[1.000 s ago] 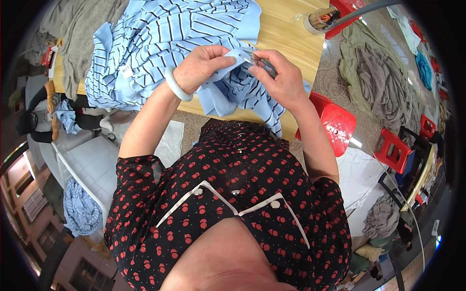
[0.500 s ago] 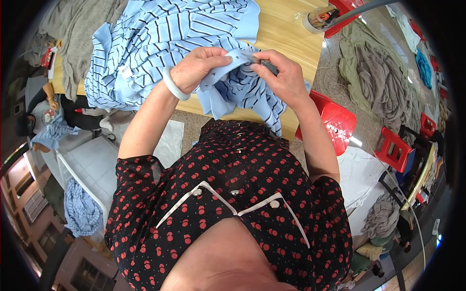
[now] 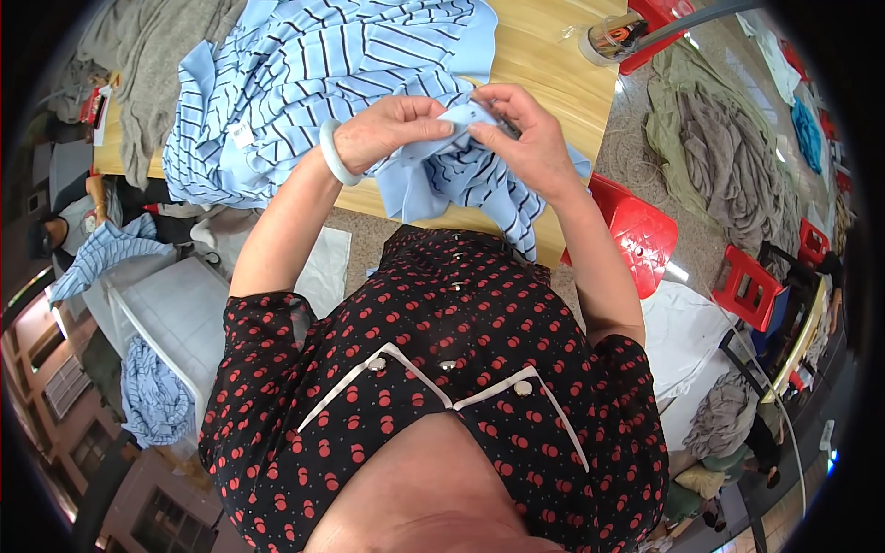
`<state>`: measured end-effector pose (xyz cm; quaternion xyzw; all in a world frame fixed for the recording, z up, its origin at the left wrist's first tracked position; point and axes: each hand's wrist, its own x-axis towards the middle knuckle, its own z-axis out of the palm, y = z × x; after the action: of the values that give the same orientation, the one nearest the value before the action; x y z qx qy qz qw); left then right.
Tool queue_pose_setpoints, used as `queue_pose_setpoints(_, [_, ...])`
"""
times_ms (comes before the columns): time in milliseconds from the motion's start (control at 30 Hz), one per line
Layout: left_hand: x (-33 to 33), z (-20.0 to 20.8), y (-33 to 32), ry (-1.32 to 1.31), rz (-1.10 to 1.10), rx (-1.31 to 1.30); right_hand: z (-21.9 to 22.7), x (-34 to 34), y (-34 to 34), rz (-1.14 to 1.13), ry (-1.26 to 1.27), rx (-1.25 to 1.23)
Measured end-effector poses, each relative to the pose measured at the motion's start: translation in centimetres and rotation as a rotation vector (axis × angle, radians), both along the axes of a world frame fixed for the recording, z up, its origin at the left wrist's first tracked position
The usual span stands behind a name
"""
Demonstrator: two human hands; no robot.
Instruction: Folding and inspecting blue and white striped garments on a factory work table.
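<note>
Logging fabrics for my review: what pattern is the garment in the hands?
The garment is light blue with dark stripes, shown best in the head view.

Looks like a pale wood-grain table (image 3: 546,55). Holds a messy heap of blue striped fabric (image 3: 313,64), grey cloth (image 3: 175,55) drooping off the left end, plus a see-through tub (image 3: 595,55) far right.

R hand (image 3: 536,147) now closer to L hand (image 3: 385,131) vs b4.

A grey cloth (image 3: 171,69) lies far left, a cup (image 3: 595,50) far right; rightward, a red stool (image 3: 642,241) and a fabric heap (image 3: 728,161).
</note>
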<state>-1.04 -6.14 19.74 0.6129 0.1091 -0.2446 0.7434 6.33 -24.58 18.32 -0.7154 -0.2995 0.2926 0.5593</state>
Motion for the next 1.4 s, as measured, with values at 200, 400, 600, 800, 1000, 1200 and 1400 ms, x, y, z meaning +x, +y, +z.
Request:
queue_pose_setpoints(200, [-1.3, -1.1, 0.2, -0.026, 0.017, 0.025, -0.3, 0.9, -0.1, -0.136, 0.164, 0.179])
queue_pose_setpoints(400, [-1.1, 0.6, 0.3, 0.027, 0.240, -0.058, -0.3, 0.9, -0.2, -0.280, -0.422, -0.048])
queue_pose_setpoints(600, [-0.8, 0.7, 0.2, 0.040, 0.234, -0.088, 0.9, -0.9, 0.5, -0.105, -0.451, -0.015])
queue_pose_setpoints(800, [-0.6, 0.8, -0.2, 0.028, 0.199, -0.141, 0.5, -0.6, 0.5, -0.071, -0.435, -0.021])
queue_pose_setpoints(1000, [-0.7, 0.5, -0.7, 0.071, 0.263, -0.228, 0.4, -0.5, 0.4, -0.083, -0.467, 0.000])
queue_pose_setpoints(1200, [-0.6, 0.2, -0.1, 0.093, 0.239, -0.253, 0.3, -0.5, 0.2, -0.119, -0.435, 0.002])
queue_pose_setpoints(1400, [-0.4, 0.4, -0.4, 0.072, 0.150, -0.140, 1.2, -0.5, 0.8, -0.110, -0.338, 0.033])
